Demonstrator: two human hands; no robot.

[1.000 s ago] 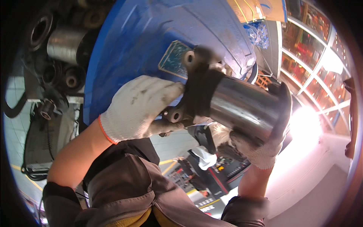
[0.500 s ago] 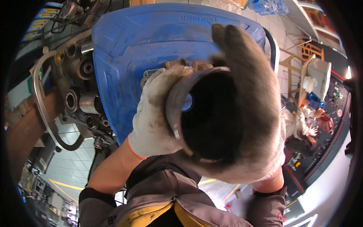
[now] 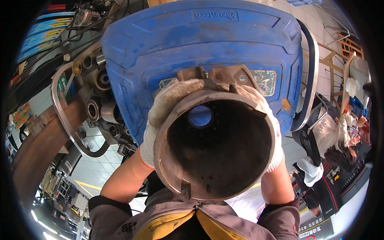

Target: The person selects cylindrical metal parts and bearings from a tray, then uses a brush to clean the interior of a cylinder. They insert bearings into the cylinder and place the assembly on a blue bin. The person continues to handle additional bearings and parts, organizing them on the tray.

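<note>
A bell-shaped cast metal housing (image 3: 220,156) is held up in front of me, its wide round mouth turned toward me. Inside it is dark, and a small round hole at the back lets blue show through. Flanges with bolt holes stick out at its far end. My left hand (image 3: 162,106), in a soiled white knit glove, grips the left flank. On the opposite flank my right hand (image 3: 260,106), gloved alike, is wrapped round the housing. The rim hides part of both hands. Behind the housing lies a blue plastic top (image 3: 204,44) with moulded ridges.
Metal sleeves and rings (image 3: 93,110) hang at the left, beside a bent metal bar (image 3: 64,116) and a brown beam (image 3: 48,136). A curved metal handle (image 3: 314,72) borders the blue top's right side. Another person (image 3: 330,132) sits farther right, near a wooden frame (image 3: 336,70).
My right hand, blurred across the housing's right side before, now grips its far right flank. The housing has turned, so its mouth faces me more fully and looks larger.
</note>
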